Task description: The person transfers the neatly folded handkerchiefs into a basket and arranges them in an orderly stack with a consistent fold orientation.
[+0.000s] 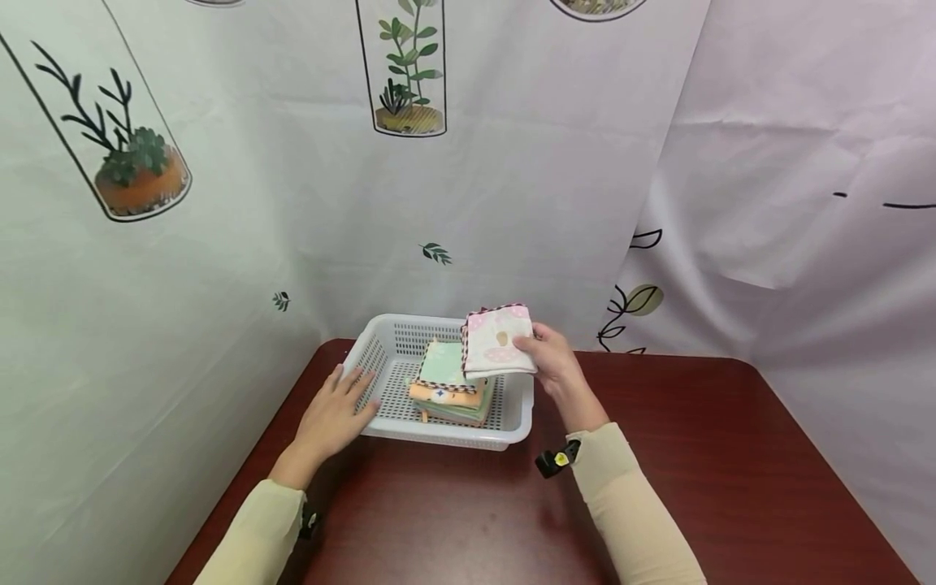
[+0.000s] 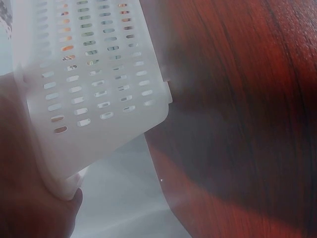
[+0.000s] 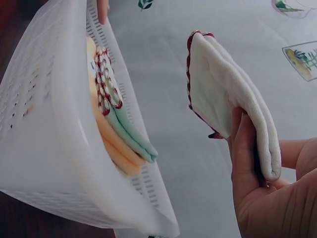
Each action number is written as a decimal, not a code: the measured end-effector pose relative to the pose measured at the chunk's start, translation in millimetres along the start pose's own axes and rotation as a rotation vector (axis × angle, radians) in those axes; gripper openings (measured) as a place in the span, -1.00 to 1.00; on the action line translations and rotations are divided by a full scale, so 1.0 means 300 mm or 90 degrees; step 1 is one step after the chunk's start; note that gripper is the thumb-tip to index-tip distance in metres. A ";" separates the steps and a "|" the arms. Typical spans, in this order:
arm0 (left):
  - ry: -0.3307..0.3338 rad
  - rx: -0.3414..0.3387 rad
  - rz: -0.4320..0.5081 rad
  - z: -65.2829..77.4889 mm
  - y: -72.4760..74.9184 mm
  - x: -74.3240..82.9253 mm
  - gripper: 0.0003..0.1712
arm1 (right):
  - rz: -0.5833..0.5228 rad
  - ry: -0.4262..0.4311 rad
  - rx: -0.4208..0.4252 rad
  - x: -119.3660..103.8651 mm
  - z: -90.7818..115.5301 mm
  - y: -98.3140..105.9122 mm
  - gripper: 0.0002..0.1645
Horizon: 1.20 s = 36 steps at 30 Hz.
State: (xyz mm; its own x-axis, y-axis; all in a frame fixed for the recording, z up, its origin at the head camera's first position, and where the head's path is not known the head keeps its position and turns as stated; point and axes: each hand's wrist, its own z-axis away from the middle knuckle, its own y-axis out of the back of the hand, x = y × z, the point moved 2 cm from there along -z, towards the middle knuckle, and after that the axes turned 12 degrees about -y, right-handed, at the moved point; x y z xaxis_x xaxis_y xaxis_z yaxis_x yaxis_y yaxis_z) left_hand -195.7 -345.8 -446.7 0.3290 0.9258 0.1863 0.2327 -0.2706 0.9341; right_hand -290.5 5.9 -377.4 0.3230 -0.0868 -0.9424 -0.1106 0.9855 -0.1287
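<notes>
My right hand [image 1: 552, 360] pinches a folded white and pink cloth [image 1: 499, 337] with red-checked edging, thumb on top and fingers underneath. In the right wrist view that folded cloth [image 3: 218, 84] is up above the rim of the basket. A white plastic basket [image 1: 446, 439] with slotted walls stands on the table. Inside it lies a stack of folded cloths, with a mint-green cloth [image 1: 443, 363] on top and an orange cloth [image 1: 443, 395] beneath. At the basket's left rim rests my left hand [image 1: 332, 414], its fingers spread over the edge.
The dark red wooden table [image 1: 439, 512] extends to the front and right of the basket. Close behind and on the left hangs a pale curtain [image 1: 512, 203] printed with plants. A black strap [image 1: 557, 459] sits at the right wrist.
</notes>
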 end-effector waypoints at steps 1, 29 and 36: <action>0.000 -0.001 0.001 0.000 0.000 0.001 -0.29 | -0.001 -0.001 -0.002 0.001 -0.001 -0.003 -0.42; 0.004 -0.005 0.003 0.002 0.000 0.000 -0.28 | -0.045 -0.038 -0.005 0.031 -0.058 -0.136 -0.46; 0.001 0.003 -0.001 -0.002 0.003 0.004 -0.28 | -0.056 -0.067 -0.015 0.040 -0.080 -0.160 -0.41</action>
State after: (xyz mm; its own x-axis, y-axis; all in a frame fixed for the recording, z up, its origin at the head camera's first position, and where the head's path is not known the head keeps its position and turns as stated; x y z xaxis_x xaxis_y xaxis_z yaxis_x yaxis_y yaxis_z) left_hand -195.7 -344.9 -445.3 0.3271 0.9266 0.1856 0.2375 -0.2708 0.9329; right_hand -303.8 -45.9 -390.0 0.4296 -0.1562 -0.8894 -0.0986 0.9709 -0.2182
